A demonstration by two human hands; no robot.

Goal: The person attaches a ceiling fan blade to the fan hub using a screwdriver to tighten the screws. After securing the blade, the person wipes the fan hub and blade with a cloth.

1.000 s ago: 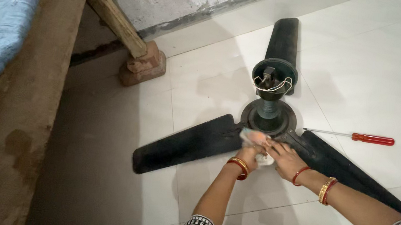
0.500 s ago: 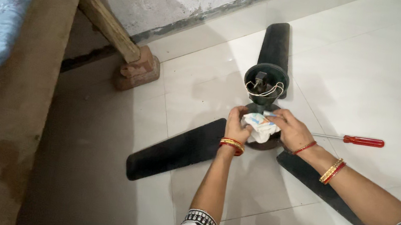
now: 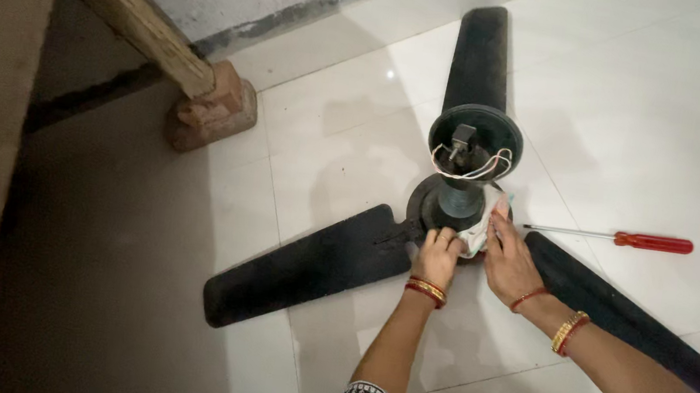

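Hands meet at the hub of a black ceiling fan (image 3: 463, 202) that lies on the white tiled floor (image 3: 641, 107), its three blades spread out. The left hand (image 3: 438, 256) is curled against the motor housing, fingers pressing a white cloth (image 3: 480, 229); the right hand (image 3: 511, 261) lies flatter beside it, fingertips on the same cloth. Loose white wires (image 3: 469, 168) sit in the fan's upper cup. A red-handled screwdriver (image 3: 639, 242) rests on the floor just right of the hub. A brick (image 3: 212, 109) props a wooden beam (image 3: 137, 19) near the wall.
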